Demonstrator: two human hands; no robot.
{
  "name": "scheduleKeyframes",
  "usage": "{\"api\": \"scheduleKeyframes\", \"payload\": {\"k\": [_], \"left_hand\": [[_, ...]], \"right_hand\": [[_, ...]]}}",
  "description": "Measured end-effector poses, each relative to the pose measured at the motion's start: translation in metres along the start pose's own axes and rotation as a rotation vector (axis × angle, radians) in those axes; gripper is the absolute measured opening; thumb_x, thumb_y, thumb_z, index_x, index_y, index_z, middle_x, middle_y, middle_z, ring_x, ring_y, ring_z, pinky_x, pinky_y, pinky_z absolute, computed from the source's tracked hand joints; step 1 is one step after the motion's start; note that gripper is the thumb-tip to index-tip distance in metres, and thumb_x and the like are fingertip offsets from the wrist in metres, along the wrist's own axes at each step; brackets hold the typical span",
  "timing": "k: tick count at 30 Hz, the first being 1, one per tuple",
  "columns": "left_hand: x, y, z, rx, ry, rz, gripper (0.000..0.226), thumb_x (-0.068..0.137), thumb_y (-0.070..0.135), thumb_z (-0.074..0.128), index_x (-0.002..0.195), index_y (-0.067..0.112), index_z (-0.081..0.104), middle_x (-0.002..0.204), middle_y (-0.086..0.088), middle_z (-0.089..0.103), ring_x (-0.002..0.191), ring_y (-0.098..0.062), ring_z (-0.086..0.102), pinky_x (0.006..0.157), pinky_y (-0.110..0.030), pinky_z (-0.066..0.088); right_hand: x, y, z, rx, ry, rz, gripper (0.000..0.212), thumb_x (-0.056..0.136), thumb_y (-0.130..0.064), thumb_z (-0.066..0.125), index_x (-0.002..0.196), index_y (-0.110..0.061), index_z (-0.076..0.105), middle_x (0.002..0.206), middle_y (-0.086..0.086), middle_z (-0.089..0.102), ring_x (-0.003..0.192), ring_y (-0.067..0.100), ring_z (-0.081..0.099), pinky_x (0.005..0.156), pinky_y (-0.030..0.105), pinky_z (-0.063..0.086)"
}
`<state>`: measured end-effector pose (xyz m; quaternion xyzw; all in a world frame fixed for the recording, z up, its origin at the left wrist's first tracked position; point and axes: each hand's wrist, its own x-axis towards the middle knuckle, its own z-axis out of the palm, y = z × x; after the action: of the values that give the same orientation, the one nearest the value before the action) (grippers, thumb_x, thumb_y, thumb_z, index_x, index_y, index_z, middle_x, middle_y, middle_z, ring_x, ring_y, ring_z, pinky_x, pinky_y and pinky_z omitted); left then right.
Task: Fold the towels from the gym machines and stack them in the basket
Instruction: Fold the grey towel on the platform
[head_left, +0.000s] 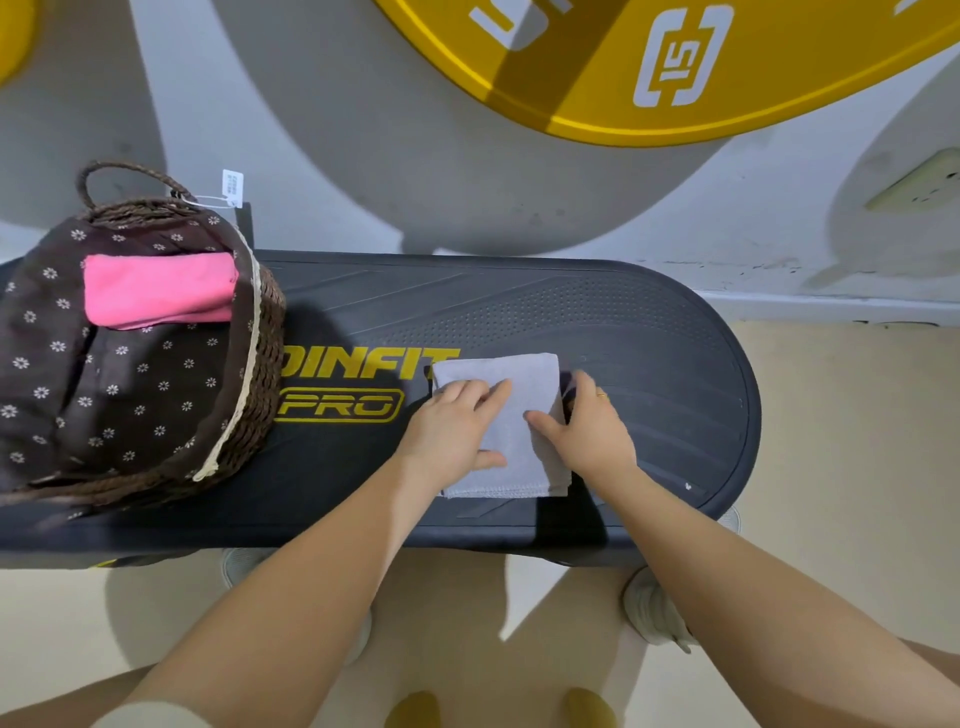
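Both our hands lie flat on the grey towel (514, 431), left hand (449, 431) and right hand (587, 431) pressing it onto the black step board (649, 353). Soft, light and limp, we judge; best pinched at its folded edges before lifting left to the basket (260, 364) holding the pink towel (156, 291).

The basket (156, 364) is sitting on the desk (623, 322). One towel (156, 291) is lying in the basket. Another towel (524, 395) is lying on the desk, right of the basket.
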<state>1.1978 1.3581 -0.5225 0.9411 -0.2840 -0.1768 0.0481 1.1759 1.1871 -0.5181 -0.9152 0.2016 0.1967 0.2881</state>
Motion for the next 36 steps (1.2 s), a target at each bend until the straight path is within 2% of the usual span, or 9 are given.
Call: {"api": "scheduleKeyframes", "payload": {"k": [10, 15, 18, 21, 24, 27, 30, 33, 36], "left_hand": [[0.006, 0.003, -0.003, -0.010, -0.289, -0.007, 0.120, 0.069, 0.040, 0.077, 0.149, 0.017, -0.010, 0.153, -0.009, 0.007, 0.144, -0.025, 0.003, 0.117, -0.034, 0.012], [-0.001, 0.005, -0.003, -0.121, -0.287, -0.030, 0.123, 0.068, 0.032, 0.079, 0.148, 0.014, -0.013, 0.155, -0.008, 0.002, 0.145, -0.024, -0.001, 0.118, -0.035, 0.005], [-0.010, -0.007, -0.009, -0.462, -0.420, -0.057, 0.102, 0.081, 0.011, 0.064, 0.148, 0.015, -0.012, 0.158, -0.002, -0.007, 0.146, -0.020, -0.002, 0.116, -0.030, 0.011], [-0.015, -0.019, -0.017, -1.090, -0.383, -0.199, 0.072, 0.090, -0.004, 0.040, 0.149, 0.018, 0.005, 0.156, 0.000, 0.018, 0.143, -0.015, 0.020, 0.105, -0.024, 0.027], [-0.011, -0.023, -0.023, -1.525, -0.262, -0.343, 0.031, 0.102, 0.021, 0.030, 0.130, 0.026, 0.040, 0.125, 0.007, 0.054, 0.116, -0.004, 0.049, 0.091, -0.013, 0.036], [-0.009, -0.030, -0.018, -1.721, -0.217, -0.384, 0.032, 0.101, 0.039, 0.029, 0.123, 0.025, 0.046, 0.118, 0.012, 0.059, 0.100, 0.004, 0.058, 0.078, -0.007, 0.046], [-0.005, -0.038, -0.008, -1.572, -0.163, -0.394, 0.047, 0.096, 0.037, 0.044, 0.139, 0.019, 0.037, 0.134, 0.001, 0.054, 0.117, -0.012, 0.055, 0.098, -0.027, 0.043], [-0.001, -0.046, -0.008, -1.307, 0.098, -0.504, 0.039, 0.094, 0.026, 0.051, 0.130, 0.014, 0.047, 0.128, -0.007, 0.059, 0.113, -0.020, 0.058, 0.099, -0.036, 0.045], [-0.001, -0.057, -0.006, -0.895, 0.200, -0.512, 0.052, 0.093, 0.013, 0.052, 0.142, 0.016, 0.035, 0.140, -0.010, 0.043, 0.128, -0.025, 0.043, 0.106, -0.034, 0.034]], "right_hand": [[-0.011, -0.018, 0.005, 0.465, -0.093, 0.132, 0.046, 0.078, -0.024, 0.069, 0.117, -0.011, 0.049, 0.116, 0.006, 0.060, 0.098, 0.022, 0.055, 0.084, 0.036, 0.049], [-0.024, -0.033, 0.002, 0.521, -0.045, 0.014, 0.059, 0.079, -0.020, 0.066, 0.132, -0.015, 0.041, 0.110, -0.002, 0.053, 0.099, 0.017, 0.051, 0.081, 0.028, 0.041], [-0.031, -0.039, -0.001, 0.448, -0.041, -0.081, 0.060, 0.080, -0.013, 0.062, 0.135, -0.018, 0.038, 0.111, 0.000, 0.054, 0.101, 0.021, 0.053, 0.080, 0.028, 0.041], [-0.038, -0.046, 0.006, 0.306, -0.041, -0.187, 0.068, 0.080, -0.011, 0.058, 0.142, -0.021, 0.030, 0.126, 0.004, 0.054, 0.111, 0.026, 0.052, 0.085, 0.032, 0.043], [-0.040, -0.057, 0.018, 0.177, -0.093, -0.236, 0.075, 0.082, -0.016, 0.057, 0.147, -0.020, 0.019, 0.132, 0.011, 0.050, 0.115, 0.031, 0.051, 0.087, 0.035, 0.043], [-0.042, -0.068, 0.028, 0.103, -0.143, -0.259, 0.077, 0.085, -0.018, 0.057, 0.148, -0.019, 0.013, 0.129, 0.015, 0.049, 0.117, 0.032, 0.049, 0.087, 0.034, 0.040], [-0.041, -0.075, 0.039, 0.098, -0.161, -0.246, 0.080, 0.084, -0.020, 0.058, 0.149, -0.021, 0.012, 0.119, 0.015, 0.052, 0.108, 0.031, 0.052, 0.081, 0.032, 0.041], [-0.039, -0.080, 0.051, 0.072, -0.257, -0.328, 0.077, 0.084, -0.023, 0.057, 0.147, -0.020, 0.012, 0.086, 0.007, 0.048, 0.072, 0.021, 0.048, 0.060, 0.028, 0.036], [-0.033, -0.087, 0.047, 0.128, -0.377, -0.249, 0.057, 0.094, -0.010, 0.036, 0.148, -0.019, 0.020, 0.094, 0.007, 0.051, 0.075, 0.025, 0.052, 0.074, 0.034, 0.047]]}}
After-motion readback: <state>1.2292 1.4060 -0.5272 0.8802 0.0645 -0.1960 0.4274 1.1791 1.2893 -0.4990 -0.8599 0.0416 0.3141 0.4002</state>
